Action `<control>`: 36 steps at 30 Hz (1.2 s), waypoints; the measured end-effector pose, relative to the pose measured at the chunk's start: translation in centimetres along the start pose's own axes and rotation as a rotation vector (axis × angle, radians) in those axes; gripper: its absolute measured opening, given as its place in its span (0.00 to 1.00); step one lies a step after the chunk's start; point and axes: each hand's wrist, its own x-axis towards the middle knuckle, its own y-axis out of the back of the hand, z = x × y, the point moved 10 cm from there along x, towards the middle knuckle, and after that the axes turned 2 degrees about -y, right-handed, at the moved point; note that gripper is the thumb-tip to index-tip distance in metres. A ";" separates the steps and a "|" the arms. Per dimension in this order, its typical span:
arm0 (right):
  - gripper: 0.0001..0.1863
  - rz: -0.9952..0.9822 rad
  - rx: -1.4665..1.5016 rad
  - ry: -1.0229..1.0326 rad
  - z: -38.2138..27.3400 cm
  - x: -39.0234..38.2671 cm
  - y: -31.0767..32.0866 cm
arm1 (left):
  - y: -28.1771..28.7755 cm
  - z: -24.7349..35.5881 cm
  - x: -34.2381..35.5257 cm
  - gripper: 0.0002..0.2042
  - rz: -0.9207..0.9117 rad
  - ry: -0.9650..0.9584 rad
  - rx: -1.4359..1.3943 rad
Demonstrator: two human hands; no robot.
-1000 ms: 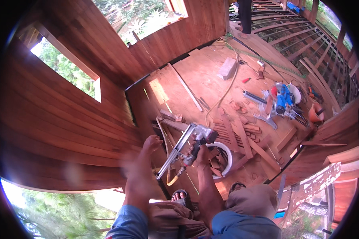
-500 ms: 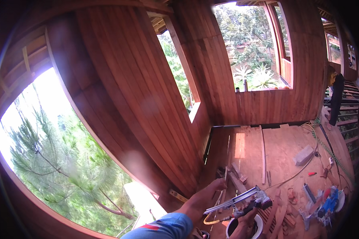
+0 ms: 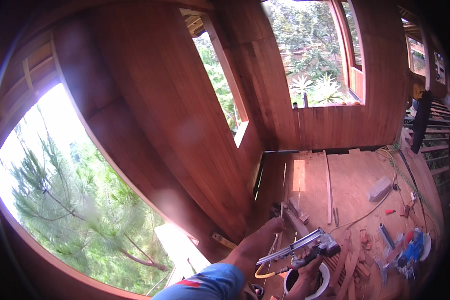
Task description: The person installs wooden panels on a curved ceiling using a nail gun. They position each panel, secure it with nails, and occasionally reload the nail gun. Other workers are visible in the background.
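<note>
Your right hand (image 3: pixel 309 271) is wrapped around the handle of the nail gun (image 3: pixel 305 240), its yellow hose (image 3: pixel 266 275) curving off the rear. Your left hand (image 3: pixel 276 225) is apart from it, near wood pieces (image 3: pixel 297 211); whether it grips anything, I cannot tell. This looks like a tool-carrying step; moving calls for keeping the hose clear of the white bucket (image 3: pixel 327 280). Farther right, a blue power saw (image 3: pixel 414 248) rests on the floor (image 3: pixel 352 182).

Reddish plank walls (image 3: pixel 135 110) are broken by a bright opening (image 3: pixel 90 200) at left, a narrow window (image 3: pixel 216 75) and a far window (image 3: pixel 310 55), while the wooden floor (image 3: pixel 355 175) is marked by a sunlit patch (image 3: pixel 299 175).
</note>
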 end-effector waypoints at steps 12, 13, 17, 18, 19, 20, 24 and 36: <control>0.20 -0.011 0.118 -0.025 0.1 0.6 0.9 | 1.4 2.5 -1.8 0.19 -0.018 0.008 -0.038; 0.21 -0.006 0.132 -0.041 0.7 0.7 0.7 | 1.4 1.3 -1.4 0.20 0.007 0.008 -0.051; 0.18 0.012 0.135 -0.013 0.2 0.3 0.3 | -0.3 -1.4 0.1 0.18 0.031 0.016 -0.088; 0.18 0.016 0.135 0.008 -0.1 0.2 0.3 | -0.9 -1.7 0.6 0.18 0.027 0.003 -0.108; 0.17 0.017 0.134 0.026 -0.2 0.1 0.4 | -1.0 -1.6 0.6 0.17 0.026 -0.005 -0.128; 0.17 0.019 0.132 0.031 -0.3 0.2 0.4 | -1.0 -1.6 0.6 0.17 0.027 -0.005 -0.138; 0.16 0.034 0.128 0.027 -0.8 0.0 0.1 | -0.8 -1.5 0.5 0.15 0.042 -0.023 -0.188; 0.21 0.043 0.055 0.007 -0.4 0.1 0.2 | 2.0 5.4 3.0 0.16 0.094 -0.340 -0.254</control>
